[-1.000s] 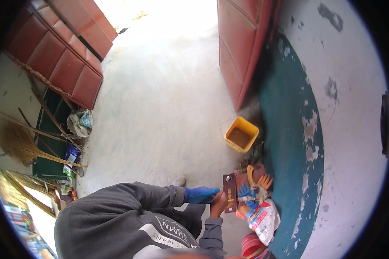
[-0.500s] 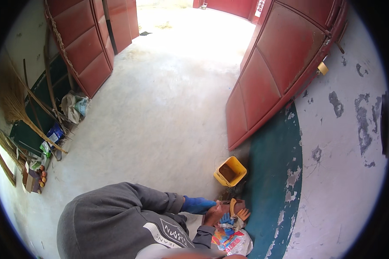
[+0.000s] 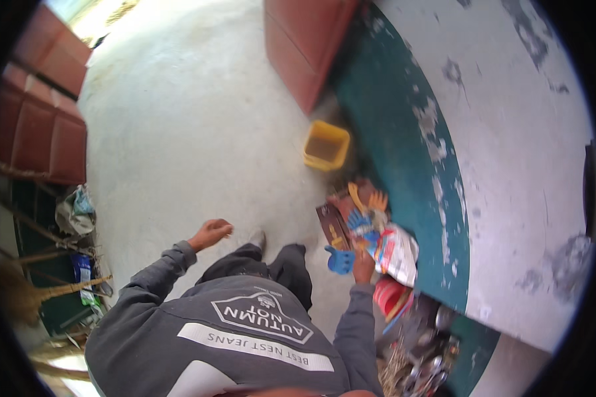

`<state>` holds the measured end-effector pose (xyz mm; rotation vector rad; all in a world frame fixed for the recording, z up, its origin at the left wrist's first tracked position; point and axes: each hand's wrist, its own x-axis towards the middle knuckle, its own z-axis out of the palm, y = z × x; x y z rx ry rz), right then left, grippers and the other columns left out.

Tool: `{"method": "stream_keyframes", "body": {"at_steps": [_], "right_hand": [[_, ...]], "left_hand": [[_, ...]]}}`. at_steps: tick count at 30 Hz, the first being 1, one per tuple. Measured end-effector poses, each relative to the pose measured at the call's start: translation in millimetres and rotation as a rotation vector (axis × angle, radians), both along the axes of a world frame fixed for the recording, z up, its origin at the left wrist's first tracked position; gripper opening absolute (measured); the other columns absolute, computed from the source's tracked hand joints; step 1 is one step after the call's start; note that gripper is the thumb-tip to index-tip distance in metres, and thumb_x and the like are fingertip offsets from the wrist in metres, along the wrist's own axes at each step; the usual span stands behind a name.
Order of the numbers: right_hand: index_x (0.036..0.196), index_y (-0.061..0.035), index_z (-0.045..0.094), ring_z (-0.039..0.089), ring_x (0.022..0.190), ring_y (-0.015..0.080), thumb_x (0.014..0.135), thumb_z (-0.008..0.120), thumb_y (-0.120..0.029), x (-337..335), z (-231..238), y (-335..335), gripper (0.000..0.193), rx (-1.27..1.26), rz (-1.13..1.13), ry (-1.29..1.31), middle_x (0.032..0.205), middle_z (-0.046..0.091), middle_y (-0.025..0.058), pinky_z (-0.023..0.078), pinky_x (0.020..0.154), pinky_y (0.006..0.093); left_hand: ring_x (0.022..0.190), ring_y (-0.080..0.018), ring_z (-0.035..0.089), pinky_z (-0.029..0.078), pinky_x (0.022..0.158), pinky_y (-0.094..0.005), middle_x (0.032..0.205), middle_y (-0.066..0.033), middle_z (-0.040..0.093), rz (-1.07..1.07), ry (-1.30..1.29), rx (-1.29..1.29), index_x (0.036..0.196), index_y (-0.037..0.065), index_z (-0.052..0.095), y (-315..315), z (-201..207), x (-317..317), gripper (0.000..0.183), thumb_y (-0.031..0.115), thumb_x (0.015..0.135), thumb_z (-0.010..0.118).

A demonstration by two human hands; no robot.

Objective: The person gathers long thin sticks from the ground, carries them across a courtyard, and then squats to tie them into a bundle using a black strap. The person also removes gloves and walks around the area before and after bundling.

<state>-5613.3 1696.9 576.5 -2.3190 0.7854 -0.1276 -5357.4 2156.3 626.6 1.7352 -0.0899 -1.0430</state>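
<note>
We see the right hand (image 3: 363, 266) at centre right of the frame, closed on a blue glove (image 3: 340, 259) that it holds just above the floor (image 3: 192, 132), beside a heap of gloves and packets (image 3: 377, 228) lying against the teal base of the wall (image 3: 391, 132). The left hand (image 3: 210, 233), left of centre, hangs free with its fingers loosely curled on nothing. We judge the picking to be only begun: one glove is up, while the orange and blue ones, a dark flat packet (image 3: 331, 225) and a white printed bag (image 3: 397, 251) lie where they are, and the yellow tub (image 3: 326, 145) further up the frame stands untouched. Against the frame half a second back, the view has swung, so the red door (image 3: 304, 46) now sits at the top centre instead of the right; the right hand, then down among the heap, now has the glove lifted clear, and the left arm has come out to the side.
</note>
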Motion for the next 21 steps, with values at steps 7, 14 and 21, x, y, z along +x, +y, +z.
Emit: {"method": "stream_keyframes", "body": {"at_steps": [7,14,21], "right_hand": [[0.083,-0.0026,0.063,0.064,0.08,0.0427,0.092,0.062,-0.034,-20.4,-33.0,-27.4,0.033,0.146,-0.161,0.252,0.083,0.066,0.0215,0.048,0.069,0.0504],[0.089,-0.0026,0.062,0.063,0.08,0.042,0.092,0.062,-0.031,-9.3,-65.1,-78.2,0.029,0.227,-0.08,0.182,0.082,0.065,0.022,0.048,0.069,0.0495],[0.088,-0.0035,0.061,0.063,0.08,0.0421,0.091,0.062,-0.031,12.1,-76.6,-160.2,0.028,0.171,0.071,0.163,0.081,0.065,0.0203,0.048,0.068,0.0492]], "left_hand": [[0.071,-0.0149,0.062,0.051,0.065,-0.0319,0.075,-0.0037,0.065,-0.359,-0.028,0.592,0.085,-0.001,0.066,118.7,-79.2,-47.7,0.03,0.029,0.089,0.066],[0.076,-0.0163,0.063,0.054,0.07,-0.0321,0.084,-0.0078,0.066,-0.059,0.104,0.339,0.096,-0.003,0.063,60.3,-70.1,-70.1,0.032,0.029,0.094,0.066],[0.08,-0.0179,0.065,0.054,0.073,-0.0329,0.087,-0.0108,0.067,-0.022,0.071,0.332,0.101,-0.005,0.063,-30.1,-40.7,-80.6,0.035,0.029,0.095,0.063]]}}
